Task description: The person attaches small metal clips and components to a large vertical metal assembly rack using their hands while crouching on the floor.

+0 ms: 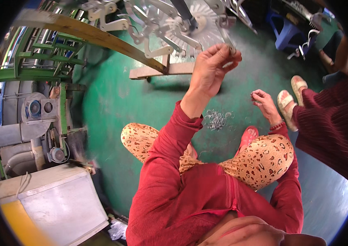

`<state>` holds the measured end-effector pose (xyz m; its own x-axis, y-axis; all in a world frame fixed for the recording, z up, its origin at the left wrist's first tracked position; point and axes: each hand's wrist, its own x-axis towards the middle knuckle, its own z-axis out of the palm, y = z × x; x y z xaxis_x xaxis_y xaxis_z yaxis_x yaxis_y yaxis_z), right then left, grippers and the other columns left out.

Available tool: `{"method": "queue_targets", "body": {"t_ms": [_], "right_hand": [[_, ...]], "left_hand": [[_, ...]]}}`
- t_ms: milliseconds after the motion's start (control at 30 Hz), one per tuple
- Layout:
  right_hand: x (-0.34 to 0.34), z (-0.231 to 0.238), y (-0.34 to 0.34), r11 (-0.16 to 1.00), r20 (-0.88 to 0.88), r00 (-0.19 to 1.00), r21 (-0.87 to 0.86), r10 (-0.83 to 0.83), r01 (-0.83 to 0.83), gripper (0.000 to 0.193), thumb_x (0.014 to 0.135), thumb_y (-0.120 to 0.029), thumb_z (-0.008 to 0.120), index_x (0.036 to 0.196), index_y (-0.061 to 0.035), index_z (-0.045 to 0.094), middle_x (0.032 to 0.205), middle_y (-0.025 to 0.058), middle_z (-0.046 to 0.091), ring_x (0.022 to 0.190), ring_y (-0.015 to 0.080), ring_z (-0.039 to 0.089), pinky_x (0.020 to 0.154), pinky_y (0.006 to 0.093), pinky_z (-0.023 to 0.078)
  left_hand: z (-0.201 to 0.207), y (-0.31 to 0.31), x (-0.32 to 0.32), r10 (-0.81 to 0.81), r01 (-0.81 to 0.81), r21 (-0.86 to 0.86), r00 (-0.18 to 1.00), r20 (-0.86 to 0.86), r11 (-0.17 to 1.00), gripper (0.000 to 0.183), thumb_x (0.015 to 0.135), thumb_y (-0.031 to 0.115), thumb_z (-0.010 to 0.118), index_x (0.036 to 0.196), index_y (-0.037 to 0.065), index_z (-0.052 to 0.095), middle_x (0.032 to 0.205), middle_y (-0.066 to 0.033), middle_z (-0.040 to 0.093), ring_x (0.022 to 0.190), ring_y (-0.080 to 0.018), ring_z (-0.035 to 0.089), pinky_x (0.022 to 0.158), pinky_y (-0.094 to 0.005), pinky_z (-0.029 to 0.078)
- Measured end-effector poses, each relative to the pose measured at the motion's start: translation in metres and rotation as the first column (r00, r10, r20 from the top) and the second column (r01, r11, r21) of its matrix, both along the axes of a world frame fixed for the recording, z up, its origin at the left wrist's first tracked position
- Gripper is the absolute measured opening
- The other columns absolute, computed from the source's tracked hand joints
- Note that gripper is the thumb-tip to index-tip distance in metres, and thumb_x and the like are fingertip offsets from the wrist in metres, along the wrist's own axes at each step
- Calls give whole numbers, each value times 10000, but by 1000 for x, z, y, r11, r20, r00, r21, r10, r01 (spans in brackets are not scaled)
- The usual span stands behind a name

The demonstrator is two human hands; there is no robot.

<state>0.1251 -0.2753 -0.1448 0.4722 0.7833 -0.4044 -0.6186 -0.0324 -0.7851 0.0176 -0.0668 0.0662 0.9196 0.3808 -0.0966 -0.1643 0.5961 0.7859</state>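
Observation:
My left hand [213, 67] is raised to a cluster of hanging silver metal parts. Its fingers are closed on the lower end of a flat curved metal bracket [225, 36]. Beside it hang several similar brackets [157, 51] with hooked ends and round holes. My right hand [266, 105] is held low, out over the right knee, thumb and fingers pinched together. Whatever sits between those fingertips is too small to name. On the floor between my feet lies a loose pile of small curved silver pieces [218, 119].
A wooden beam [96, 37] crosses at upper left, above a metal stand foot [161, 70]. A person in dark red ribbed clothing [329, 119] sits close at right. Behind is a blue stool [284, 33]. Green-framed machinery [34, 108] and a white cabinet [55, 205] stand left.

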Motion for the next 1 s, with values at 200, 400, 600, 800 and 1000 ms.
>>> {"method": "queue_targets", "body": {"t_ms": [200, 400, 600, 800, 1000], "right_hand": [[26, 186, 14, 981, 500, 850, 2, 167, -195, 110, 817, -89, 623, 875, 5, 624, 772, 32, 616, 627, 66, 520, 542, 192, 396], [1, 242, 69, 993, 475, 875, 21, 92, -116, 158, 831, -73, 608, 928, 52, 596, 812, 99, 626, 663, 125, 592, 577, 227, 480], [-35, 218, 85, 966, 252, 961, 254, -112, 46, 155, 832, -66, 610, 939, 45, 594, 843, 110, 629, 690, 148, 619, 611, 232, 513], [-56, 215, 93, 953, 194, 972, 296, -130, 68, 153, 842, -61, 594, 960, 35, 592, 854, 110, 631, 700, 148, 621, 626, 223, 510], [-63, 219, 91, 951, 202, 967, 296, -158, 93, 149, 853, -61, 578, 974, 26, 590, 848, 102, 630, 698, 142, 614, 627, 216, 503]], "left_hand": [[-5, 9, -6, -49, 50, -91, 999, 13, 995, 112, 837, 193, 626, 878, 91, 608, 879, -31, 631, 861, -162, 598, 784, -344, 464], [-4, 12, -13, -17, 16, -95, 1000, -10, 995, 130, 822, 206, 647, 890, 98, 622, 838, -6, 624, 820, -145, 591, 746, -327, 458], [0, 14, -29, -24, 20, -66, 998, -54, 998, 130, 819, 200, 653, 911, 112, 628, 838, 21, 612, 835, -112, 563, 753, -332, 425], [-2, 20, -39, -21, 16, -78, 998, -63, 997, 164, 806, 203, 669, 931, 106, 628, 839, 29, 581, 842, -102, 509, 766, -337, 419], [-1, 17, -38, -38, 34, -88, 998, -49, 996, 167, 803, 194, 673, 927, 94, 623, 827, 24, 566, 848, -106, 504, 761, -345, 428]]}}
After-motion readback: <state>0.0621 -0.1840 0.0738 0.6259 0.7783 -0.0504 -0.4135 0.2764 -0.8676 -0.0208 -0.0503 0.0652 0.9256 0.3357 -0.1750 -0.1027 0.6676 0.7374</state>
